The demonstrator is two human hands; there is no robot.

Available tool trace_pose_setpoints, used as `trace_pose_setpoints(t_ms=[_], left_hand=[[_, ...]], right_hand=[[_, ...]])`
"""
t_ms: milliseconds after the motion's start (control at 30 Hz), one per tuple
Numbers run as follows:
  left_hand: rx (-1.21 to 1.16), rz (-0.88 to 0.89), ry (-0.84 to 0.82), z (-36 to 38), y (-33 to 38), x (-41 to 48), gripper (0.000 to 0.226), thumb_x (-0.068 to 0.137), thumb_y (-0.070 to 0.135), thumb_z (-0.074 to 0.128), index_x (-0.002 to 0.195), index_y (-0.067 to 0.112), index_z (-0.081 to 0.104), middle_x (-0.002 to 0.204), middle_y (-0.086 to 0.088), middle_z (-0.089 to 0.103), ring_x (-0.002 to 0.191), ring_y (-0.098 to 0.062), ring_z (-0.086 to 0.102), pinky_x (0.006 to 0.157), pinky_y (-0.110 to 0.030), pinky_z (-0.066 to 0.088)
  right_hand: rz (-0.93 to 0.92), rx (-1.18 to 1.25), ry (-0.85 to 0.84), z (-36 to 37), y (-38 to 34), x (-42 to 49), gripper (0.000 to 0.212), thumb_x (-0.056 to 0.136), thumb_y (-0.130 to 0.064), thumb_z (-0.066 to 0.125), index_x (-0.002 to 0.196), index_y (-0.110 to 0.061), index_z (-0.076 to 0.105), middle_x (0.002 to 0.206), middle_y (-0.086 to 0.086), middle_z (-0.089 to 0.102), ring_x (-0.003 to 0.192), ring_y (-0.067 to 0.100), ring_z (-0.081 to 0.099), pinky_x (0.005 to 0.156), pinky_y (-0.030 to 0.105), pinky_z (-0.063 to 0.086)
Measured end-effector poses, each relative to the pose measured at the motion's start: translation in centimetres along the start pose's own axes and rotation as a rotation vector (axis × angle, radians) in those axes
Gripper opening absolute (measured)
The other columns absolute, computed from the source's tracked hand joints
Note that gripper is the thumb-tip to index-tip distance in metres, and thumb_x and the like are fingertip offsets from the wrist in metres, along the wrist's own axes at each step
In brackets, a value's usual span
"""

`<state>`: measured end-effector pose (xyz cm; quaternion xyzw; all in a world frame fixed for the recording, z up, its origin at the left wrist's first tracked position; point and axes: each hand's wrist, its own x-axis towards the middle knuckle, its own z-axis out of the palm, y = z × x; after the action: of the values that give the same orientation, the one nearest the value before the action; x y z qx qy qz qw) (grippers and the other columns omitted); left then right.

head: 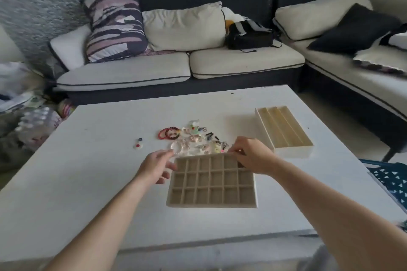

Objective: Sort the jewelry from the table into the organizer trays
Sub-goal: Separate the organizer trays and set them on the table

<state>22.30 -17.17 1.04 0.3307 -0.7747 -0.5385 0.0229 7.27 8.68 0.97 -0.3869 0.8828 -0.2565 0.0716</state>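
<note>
Grid tray (pixel 211 185): centre-low on the surface (pixel 105 182). My right grip (pixel 251 156) pinches its upper right corner; my left grip (pixel 158 164), fingers loose, lies at its upper left corner. Jewelry (pixel 193 138): heaped just above. Slot tray (pixel 286 132): centre right.

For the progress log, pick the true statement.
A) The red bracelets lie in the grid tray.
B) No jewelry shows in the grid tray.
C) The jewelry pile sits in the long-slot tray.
B: the grid tray shows only bare compartments; the red bracelets and jewelry pile lie on the table beyond it.
</note>
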Motion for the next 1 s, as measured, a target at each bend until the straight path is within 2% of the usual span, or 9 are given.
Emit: trace_pose_setpoints(t_ms=[200, 300, 367, 433, 567, 633, 800, 900, 1000], left_hand=[[0.453, 0.124, 0.006, -2.2, -6.1, -1.6, 0.010, 0.096, 0.028, 0.064, 0.094, 0.034, 0.071, 0.088, 0.008, 0.069, 0.078, -0.010, 0.063, 0.062, -0.020, 0.044], [0.666, 0.143, 0.041, -2.9, -7.8, -0.9, 0.015, 0.093, 0.023, 0.064, 0.102, 0.034, 0.070, 0.096, 0.001, 0.055, 0.074, -0.013, 0.057, 0.070, -0.024, 0.046], [0.801, 0.151, 0.036, -2.8, -8.6, -0.3, 0.021, 0.095, 0.025, 0.060, 0.111, 0.035, 0.068, 0.109, -0.002, 0.048, 0.088, -0.022, 0.062, 0.087, -0.032, 0.051], [0.825, 0.166, 0.030, -2.3, -9.1, 0.4, 0.025, 0.096, 0.022, 0.057, 0.116, 0.033, 0.068, 0.113, -0.003, 0.051, 0.101, -0.027, 0.063, 0.093, -0.036, 0.051], [0.824, 0.189, 0.065, -1.1, -9.1, 1.8, 0.028, 0.092, 0.014, 0.056, 0.110, 0.027, 0.071, 0.107, -0.004, 0.058, 0.104, -0.028, 0.062, 0.089, -0.033, 0.049], [0.828, 0.182, 0.085, -0.8, -8.6, 2.4, 0.029, 0.089, 0.012, 0.056, 0.109, 0.024, 0.073, 0.112, -0.004, 0.062, 0.106, -0.026, 0.062, 0.089, -0.031, 0.047], [0.794, 0.067, -0.021, -1.5, -6.0, 4.4, 0.014, 0.087, 0.020, 0.060, 0.089, 0.030, 0.070, 0.104, 0.006, 0.070, 0.100, -0.021, 0.066, 0.088, -0.030, 0.052], [0.770, 0.084, -0.053, -2.3, -4.2, 6.1, 0.007, 0.086, 0.028, 0.061, 0.084, 0.031, 0.067, 0.101, 0.009, 0.070, 0.095, -0.017, 0.066, 0.090, -0.033, 0.055], [0.666, 0.162, -0.022, -2.0, -3.6, 7.5, 0.006, 0.089, 0.032, 0.064, 0.088, 0.031, 0.070, 0.096, 0.011, 0.071, 0.092, -0.014, 0.066, 0.088, -0.032, 0.054]], right_hand=[[-0.089, -0.058, -0.151, 5.1, -4.0, -0.4, 0.023, 0.100, -0.024, 0.056, 0.103, -0.019, 0.078, 0.096, -0.010, 0.064, 0.090, 0.016, 0.062, 0.081, 0.040, 0.054], [-0.076, -0.057, -0.172, 6.5, -4.3, 0.0, 0.025, 0.102, -0.025, 0.055, 0.102, -0.016, 0.078, 0.093, -0.008, 0.066, 0.087, 0.016, 0.063, 0.076, 0.036, 0.054], [-0.050, -0.053, -0.170, 6.9, -4.1, 0.5, 0.024, 0.103, -0.028, 0.055, 0.106, -0.019, 0.077, 0.090, -0.014, 0.060, 0.086, 0.013, 0.061, 0.076, 0.033, 0.054], [-0.021, -0.065, -0.177, 7.3, -3.6, 1.0, 0.024, 0.103, -0.029, 0.054, 0.107, -0.021, 0.077, 0.091, -0.014, 0.061, 0.086, 0.011, 0.059, 0.077, 0.034, 0.055], [0.083, -0.126, -0.261, 8.4, -2.4, 2.0, 0.027, 0.100, -0.021, 0.051, 0.110, -0.024, 0.077, 0.107, -0.009, 0.072, 0.098, 0.016, 0.066, 0.083, 0.036, 0.057], [0.106, -0.142, -0.300, 8.6, -2.1, 2.5, 0.032, 0.098, -0.017, 0.048, 0.115, -0.024, 0.074, 0.114, -0.010, 0.071, 0.098, 0.014, 0.064, 0.084, 0.030, 0.055], [0.105, -0.071, -0.324, 7.2, -0.9, 5.3, 0.022, 0.096, -0.026, 0.055, 0.100, -0.025, 0.077, 0.106, -0.009, 0.074, 0.090, 0.011, 0.068, 0.085, 0.031, 0.058], [0.167, -0.084, -0.154, 6.2, 0.1, 7.9, 0.024, 0.095, -0.023, 0.052, 0.091, -0.023, 0.076, 0.095, -0.002, 0.075, 0.077, 0.020, 0.070, 0.070, 0.032, 0.056], [0.182, -0.054, -0.100, 6.0, 0.5, 9.8, 0.033, 0.096, -0.015, 0.044, 0.099, -0.028, 0.074, 0.100, -0.007, 0.068, 0.053, 0.019, 0.069, 0.055, 0.030, 0.055]])
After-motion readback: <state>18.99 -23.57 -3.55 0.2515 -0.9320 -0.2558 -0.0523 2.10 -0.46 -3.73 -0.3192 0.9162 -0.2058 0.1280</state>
